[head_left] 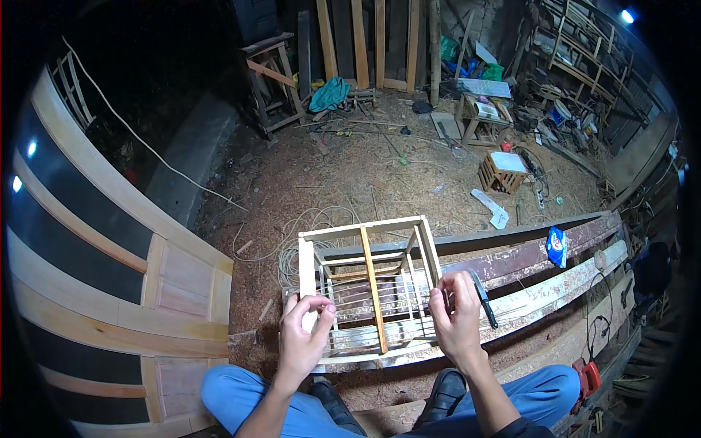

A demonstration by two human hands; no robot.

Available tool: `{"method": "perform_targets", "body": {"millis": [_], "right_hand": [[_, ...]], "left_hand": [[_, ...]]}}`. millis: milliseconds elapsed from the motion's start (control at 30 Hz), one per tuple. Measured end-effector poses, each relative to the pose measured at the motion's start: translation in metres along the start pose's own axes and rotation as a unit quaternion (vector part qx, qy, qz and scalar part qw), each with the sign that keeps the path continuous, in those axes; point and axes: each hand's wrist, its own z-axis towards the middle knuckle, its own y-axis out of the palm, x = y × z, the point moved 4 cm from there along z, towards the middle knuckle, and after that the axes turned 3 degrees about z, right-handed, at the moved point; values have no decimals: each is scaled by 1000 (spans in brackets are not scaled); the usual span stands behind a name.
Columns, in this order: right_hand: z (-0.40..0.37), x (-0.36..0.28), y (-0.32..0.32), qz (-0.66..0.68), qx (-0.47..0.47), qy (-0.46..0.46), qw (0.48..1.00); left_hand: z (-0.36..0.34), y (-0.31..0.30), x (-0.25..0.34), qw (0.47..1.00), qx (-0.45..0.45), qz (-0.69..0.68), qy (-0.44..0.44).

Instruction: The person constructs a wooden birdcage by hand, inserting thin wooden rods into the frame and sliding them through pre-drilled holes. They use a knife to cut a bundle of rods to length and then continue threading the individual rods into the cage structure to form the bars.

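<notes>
A small slatted wooden frame (372,292), box-shaped with thin bars inside, rests on the boards in front of my knees. My left hand (301,336) is curled round its left post, thumb and forefinger close together. Beside the frame's right post is my right hand (458,317), its fingers bent into a pinch. Whatever lies between those fingertips, if anything, is too small to make out. Just right of that hand, a dark pen-like tool (483,299) lies over the boards.
Paint-worn boards (526,292) form a low bench bearing a blue packet (557,247). A red power tool (586,377) sits by my right knee. At left stands a large panelled door (186,281). Coiled cord (292,255) and a wooden crate (502,172) are on the littered floor.
</notes>
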Motion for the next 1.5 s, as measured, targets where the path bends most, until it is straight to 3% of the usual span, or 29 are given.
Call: {"method": "perform_targets", "body": {"millis": [567,633,767,833,1067,1133,1500], "right_hand": [[-3,-2,-3,-17,-10,-24,1000],[-2,-1,-3,-15,-11,-27,999],[-4,1,-3,-11,-7,-17,1000],[-4,3,-2,-8,0,-18,1000],[-6,2,-5,-12,-4,-32,999],[-7,3,-5,-15,-5,-34,999],[-7,4,-6,-3,-6,-24,1000]], "left_hand": [[0,2,5,999,1,18,-37],[-2,1,8,989,23,139,48],[2,-4,15,992,38,115,23],[6,-1,11,989,-3,140,57],[6,4,17,991,-5,112,72],[7,4,9,1000,-21,17,-13],[7,0,12,996,-73,54,7]]}}
